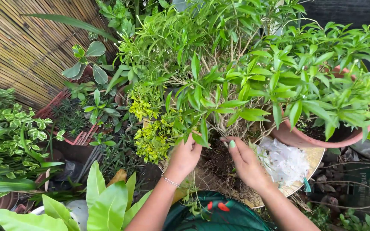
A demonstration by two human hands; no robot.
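A wall of split bamboo screening [18, 47] fills the back left, and everything else crowds in front of it. The biggest thing by far is the leafy green plant [236, 85] in the middle, its thin stems rising from a clump of dark roots and soil [214, 164]. Its long leaves spread so wide that they hide most of the hands' work and cover much of what lies behind.

To the right of that plant stands a terracotta pot [296, 137] holding another bushy green shrub, whose branches overlap the middle plant's. Below the pot, just right of the root clump, a crumpled white plastic sheet [285, 162] lies on a round woven tray [315, 157].

Left of the plant sits a small yellow-green bush [150, 134], touching its lower leaves. Further left is a reddish plastic crate [71, 128] of small plants, then a variegated white-edged shrub [18, 124]. Broad bright-green leaves [103, 196] rise below and to the left of the plant.

The left hand [184, 156] is closed around the base of the plant's stems, a thin bracelet on the wrist. The right hand [247, 162], with pale green nails, is at the roots, fingers curled in; whether it grips anything I cannot tell. The hands are near each other, not touching.
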